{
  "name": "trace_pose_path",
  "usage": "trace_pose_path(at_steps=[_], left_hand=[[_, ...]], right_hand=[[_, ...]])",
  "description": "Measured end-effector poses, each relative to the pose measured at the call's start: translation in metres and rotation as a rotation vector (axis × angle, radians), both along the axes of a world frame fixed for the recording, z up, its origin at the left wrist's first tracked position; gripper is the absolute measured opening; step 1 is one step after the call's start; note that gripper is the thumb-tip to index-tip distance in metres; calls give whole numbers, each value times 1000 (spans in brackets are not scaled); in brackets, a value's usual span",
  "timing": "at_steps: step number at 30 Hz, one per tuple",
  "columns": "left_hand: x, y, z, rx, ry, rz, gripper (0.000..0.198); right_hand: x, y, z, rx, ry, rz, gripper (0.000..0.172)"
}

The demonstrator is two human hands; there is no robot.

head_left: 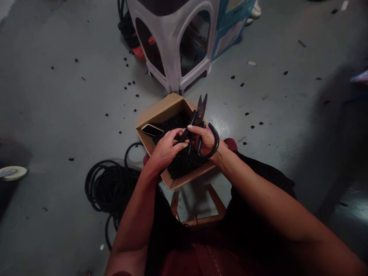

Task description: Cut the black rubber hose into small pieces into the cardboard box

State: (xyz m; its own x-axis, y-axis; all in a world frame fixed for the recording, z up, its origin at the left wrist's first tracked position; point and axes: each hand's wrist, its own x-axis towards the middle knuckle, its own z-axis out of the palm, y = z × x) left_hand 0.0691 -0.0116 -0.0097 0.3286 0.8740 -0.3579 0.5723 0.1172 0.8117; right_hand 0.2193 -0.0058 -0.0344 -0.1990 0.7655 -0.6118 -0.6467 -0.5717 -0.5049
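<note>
A pair of black-handled scissors (pixel 202 109) hangs in my right hand (pixel 205 138), its blades slightly apart and pointing away from me. The same hand's thumb presses on a dark, ribbed black strip (pixel 193 119). My left hand (pixel 170 147) pinches the lower end of that strip, close to the right fingers. Both hands are above an open cardboard box (pixel 161 109) filled with small black pieces (pixel 182 166). Inside the box, a flat dark rectangular object with a light rim (pixel 152 130) leans at the left wall. The fingertips partly hide the strip's lower end.
A coil of black hose or cable (pixel 107 186) lies left of the box. A pale plastic stool (pixel 169 46) stands just beyond it, with a blue box (pixel 230 34) behind. Small black bits are scattered over the grey floor (pixel 77 119). Wooden legs (pixel 215 199) show beneath me.
</note>
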Motion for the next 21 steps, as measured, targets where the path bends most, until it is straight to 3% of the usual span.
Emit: trace_pose_path(at_steps=[5, 9, 15, 18, 21], left_hand=[[2, 0, 3, 11, 26, 17, 47], [-2, 0, 3, -61, -39, 49, 55], [-6, -1, 5, -116, -114, -17, 50], [-7, -1, 6, -142, -104, -27, 51], [-10, 1, 9, -133, -56, -127, 49]], right_hand=[[1, 2, -2, 15, -28, -18, 27], [8, 8, 0, 15, -93, -112, 32], [18, 16, 4, -6, -215, -202, 42], [18, 15, 3, 50, -273, -176, 45], [17, 14, 3, 103, -253, -125, 45]])
